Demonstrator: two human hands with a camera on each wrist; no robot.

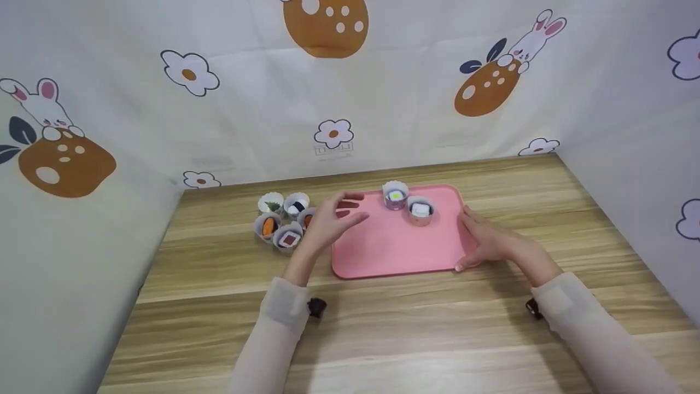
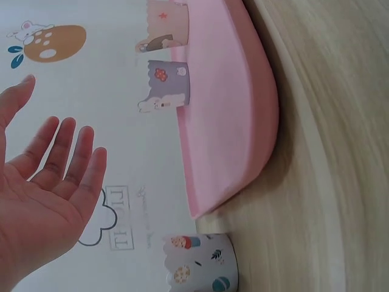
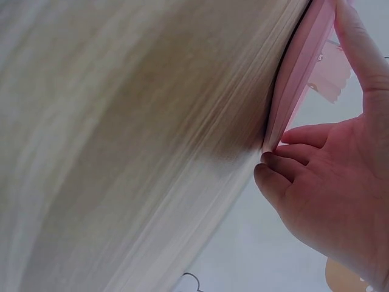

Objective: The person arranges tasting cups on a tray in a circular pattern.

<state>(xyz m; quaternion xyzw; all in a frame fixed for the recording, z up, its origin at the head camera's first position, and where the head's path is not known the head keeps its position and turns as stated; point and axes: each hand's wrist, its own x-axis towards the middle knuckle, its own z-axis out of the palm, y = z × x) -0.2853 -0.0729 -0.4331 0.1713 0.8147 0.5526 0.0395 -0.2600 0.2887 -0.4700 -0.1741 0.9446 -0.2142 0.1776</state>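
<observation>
A pink tray (image 1: 394,249) lies on the table and carries two paper cups near its far edge. The grey cup (image 1: 395,196) holds a white toy sushi piece with a yellow-green centre; the pinkish cup (image 1: 420,211) holds a white piece. Over the tray's left edge hovers my left hand (image 1: 333,221), fingers spread and nothing in them; the left wrist view shows its bare palm. My right hand (image 1: 488,241) grips the tray's right side, thumb at the near corner and fingers (image 3: 292,164) along the rim.
Left of the tray stands a cluster of several paper cups with toy sushi, among them an orange piece (image 1: 268,226) and a roll with a dark red centre (image 1: 289,239). My left hand partly hides one cup. A patterned curtain (image 1: 262,126) borders the wooden table (image 1: 383,339).
</observation>
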